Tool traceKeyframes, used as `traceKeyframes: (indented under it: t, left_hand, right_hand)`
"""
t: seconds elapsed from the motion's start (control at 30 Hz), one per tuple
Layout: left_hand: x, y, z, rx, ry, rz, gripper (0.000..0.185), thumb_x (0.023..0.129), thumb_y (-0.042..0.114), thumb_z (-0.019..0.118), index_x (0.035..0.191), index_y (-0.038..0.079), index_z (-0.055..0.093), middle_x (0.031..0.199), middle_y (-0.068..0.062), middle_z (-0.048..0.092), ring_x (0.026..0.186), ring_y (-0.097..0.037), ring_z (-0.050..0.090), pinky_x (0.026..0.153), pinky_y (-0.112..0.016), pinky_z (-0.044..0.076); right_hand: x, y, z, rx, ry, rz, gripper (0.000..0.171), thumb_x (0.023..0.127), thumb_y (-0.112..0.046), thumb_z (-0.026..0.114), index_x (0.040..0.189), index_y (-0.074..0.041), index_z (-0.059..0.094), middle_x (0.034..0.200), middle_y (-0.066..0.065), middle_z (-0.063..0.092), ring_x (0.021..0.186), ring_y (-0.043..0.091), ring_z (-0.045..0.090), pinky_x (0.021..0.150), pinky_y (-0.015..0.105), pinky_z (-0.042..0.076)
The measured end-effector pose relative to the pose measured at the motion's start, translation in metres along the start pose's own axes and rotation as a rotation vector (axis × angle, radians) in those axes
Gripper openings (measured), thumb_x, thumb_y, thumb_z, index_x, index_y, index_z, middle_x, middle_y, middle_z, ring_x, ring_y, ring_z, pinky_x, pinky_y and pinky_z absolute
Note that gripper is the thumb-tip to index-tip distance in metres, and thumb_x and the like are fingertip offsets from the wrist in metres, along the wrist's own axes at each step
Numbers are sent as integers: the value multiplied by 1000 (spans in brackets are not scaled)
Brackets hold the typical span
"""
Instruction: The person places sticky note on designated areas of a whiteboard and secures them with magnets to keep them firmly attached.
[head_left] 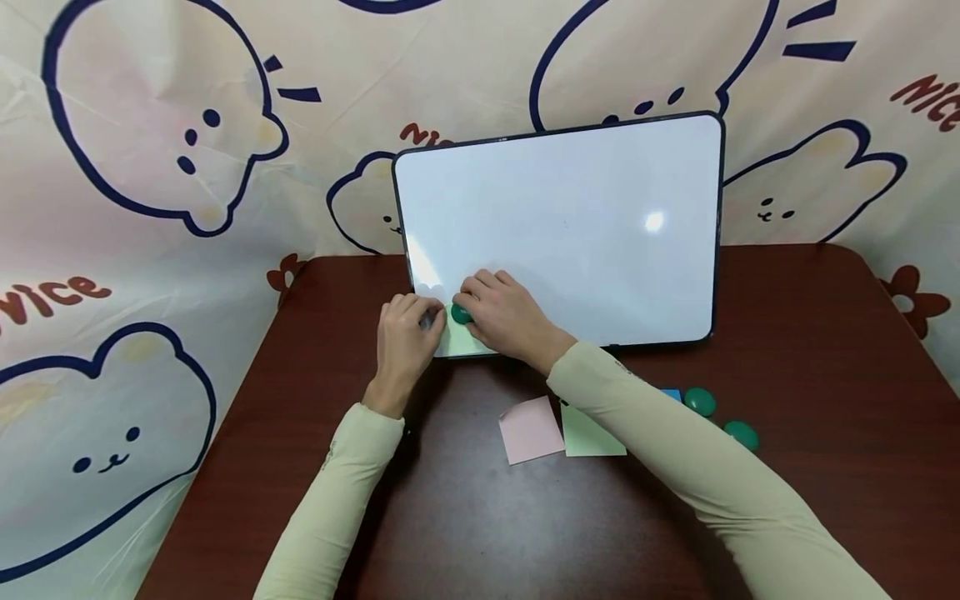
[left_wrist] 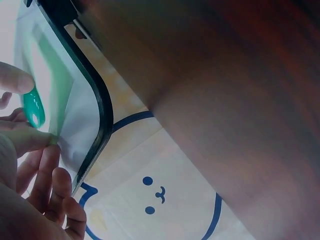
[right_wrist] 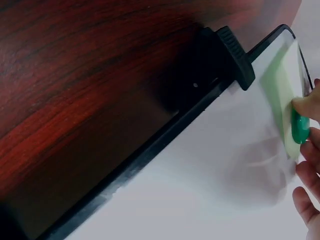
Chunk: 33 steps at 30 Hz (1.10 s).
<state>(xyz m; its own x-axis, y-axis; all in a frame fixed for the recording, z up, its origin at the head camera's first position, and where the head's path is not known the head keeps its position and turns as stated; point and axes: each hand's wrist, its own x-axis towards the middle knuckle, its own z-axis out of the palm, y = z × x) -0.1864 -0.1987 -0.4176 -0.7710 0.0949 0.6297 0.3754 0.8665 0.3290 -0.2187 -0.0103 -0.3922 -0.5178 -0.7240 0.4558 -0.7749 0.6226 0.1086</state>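
Observation:
A whiteboard (head_left: 570, 217) with a dark frame stands tilted on the table. At its lower left corner, a pale green sticky note (head_left: 454, 343) lies against the surface, partly lifted in the right wrist view. My left hand (head_left: 405, 337) pinches the note's edge between thumb and finger, as the left wrist view shows. My right hand (head_left: 510, 318) grips a round green magnet (right_wrist: 300, 127) and holds it at the note. Whether the magnet touches the board through the paper, I cannot tell.
On the brown table (head_left: 315, 350) lie a pink sticky note (head_left: 531, 430), a green sticky note (head_left: 588, 433) and a blue piece (head_left: 671, 394) partly under my right sleeve. Two green magnets (head_left: 700, 402) sit beside that sleeve. A black clip foot (right_wrist: 235, 57) juts from the board's lower edge.

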Motion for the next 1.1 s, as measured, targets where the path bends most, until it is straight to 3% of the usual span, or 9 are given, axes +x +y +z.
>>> traceKeyframes:
  t: [0.33,0.53,0.87,1.1]
  left_hand:
    - [-1,3,0,-10,-1,2,8,90,10,73,89,3,76,82,-12,69,78,-29,59,70,-40,44]
    - [-1,4,0,-19,-12,-6,8,89,9,75,92,2,76,86,-13,69,82,-29,60,73,-39,46]
    - [-2,7,1,-20,-23,-24,10,90,11,74,94,2,75,90,-13,70,86,-30,61,74,-41,46]
    - [-10,17,-6,-57,26,-5,14,88,15,77,93,2,74,88,-14,68,83,-30,57,70,-39,41]
  right_hand:
    - [-8,0,-2,15,-2,18,30,92,-26,71,119,-12,69,115,2,66,110,21,58,93,36,49]
    - [-27,2,-18,44,-8,38,39,91,-29,72,126,-13,66,118,3,65,115,22,58,96,37,49]
    - [-93,28,-62,138,-14,134,42,90,-28,74,128,-13,65,122,7,64,119,26,56,94,43,50]
    - [-140,51,-77,131,-62,182,44,89,-27,75,129,-12,64,123,10,63,119,28,55,96,46,50]
